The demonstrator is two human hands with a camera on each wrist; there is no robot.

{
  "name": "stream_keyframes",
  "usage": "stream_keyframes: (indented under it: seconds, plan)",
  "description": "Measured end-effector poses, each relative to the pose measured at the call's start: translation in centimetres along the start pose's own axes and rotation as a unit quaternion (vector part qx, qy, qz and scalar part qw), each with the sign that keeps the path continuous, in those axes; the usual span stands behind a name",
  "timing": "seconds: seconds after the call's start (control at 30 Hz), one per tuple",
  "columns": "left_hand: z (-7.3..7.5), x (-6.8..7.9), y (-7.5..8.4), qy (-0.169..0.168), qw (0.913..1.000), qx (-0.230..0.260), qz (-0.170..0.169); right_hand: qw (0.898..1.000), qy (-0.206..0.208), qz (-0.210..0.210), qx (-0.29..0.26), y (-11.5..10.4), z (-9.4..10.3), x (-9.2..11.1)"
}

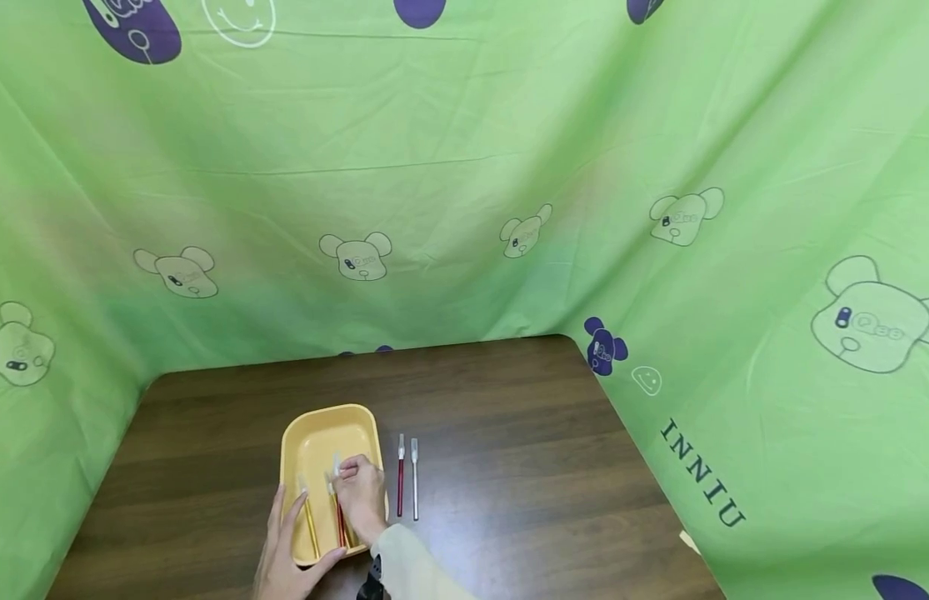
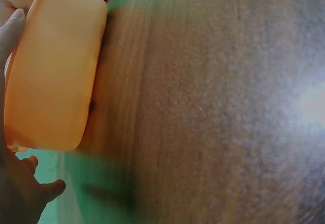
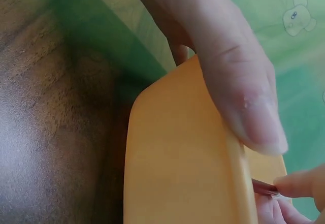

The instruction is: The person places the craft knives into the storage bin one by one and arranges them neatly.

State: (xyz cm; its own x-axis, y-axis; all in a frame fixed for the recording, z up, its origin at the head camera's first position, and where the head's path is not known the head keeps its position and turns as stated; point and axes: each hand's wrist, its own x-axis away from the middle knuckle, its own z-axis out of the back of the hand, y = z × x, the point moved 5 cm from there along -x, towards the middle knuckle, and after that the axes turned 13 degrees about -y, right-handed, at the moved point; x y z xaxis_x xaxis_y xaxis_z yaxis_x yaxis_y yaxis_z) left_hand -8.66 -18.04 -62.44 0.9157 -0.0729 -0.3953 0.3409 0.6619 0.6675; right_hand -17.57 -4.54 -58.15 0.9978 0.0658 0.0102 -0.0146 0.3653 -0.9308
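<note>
A yellow plastic tray [image 1: 327, 421] stands on the table, holding several slim craft knives with clear caps. My left hand [image 1: 284, 554] grips the tray's near left corner, its thumb over the near rim. One forefinger reaches inside, close to the cap of a gold-handled craft knife [image 1: 311, 525]. Over the tray's right half, my right hand [image 1: 362, 497] pinches a red-handled craft knife [image 3: 264, 187]. A clear tip shows at those fingertips, and the hand covers part of the knives. In the left wrist view the tray wall [image 2: 58, 66] hides the tray's contents.
Right of the tray, a red craft knife [image 1: 400, 479] and a silver craft knife [image 1: 415, 483] lie side by side, caps pointing away. A green printed cloth [image 1: 449, 208] surrounds the brown wooden table [image 1: 509, 400] at the back and sides.
</note>
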Motion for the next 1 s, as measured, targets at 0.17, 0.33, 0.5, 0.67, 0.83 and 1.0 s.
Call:
stream_keyframes:
  seconds: [0.17, 0.33, 0.5, 0.67, 0.83, 1.0]
  plan:
    - [0.1, 0.1, -0.1, 0.008, 0.9999, -0.001, -0.01, 0.999, 0.007, -0.015, 0.033, 0.2, -0.5, 0.1]
    - [0.0, 0.0, -0.3, 0.009, 0.9999, 0.0, -0.011, 0.999, 0.006, -0.011, 0.033, 0.3, -0.7, 0.2]
    - [0.0, 0.0, -0.3, 0.012, 0.9996, 0.002, -0.024, 0.999, 0.016, 0.009, 0.049, 0.3, -1.0, 0.3]
    - [0.2, 0.1, -0.2, 0.012, 0.9996, -0.007, -0.024, 0.999, 0.007, 0.005, 0.033, 0.5, -1.5, 0.4]
    - [0.1, 0.0, -0.1, 0.001, 0.9998, -0.008, -0.016, 1.0, 0.005, 0.009, 0.029, 0.3, -1.9, 0.5]
    - [0.0, 0.1, -0.1, 0.001, 0.9997, -0.012, -0.02, 1.0, -0.002, -0.006, 0.014, 0.5, -2.2, 0.8]
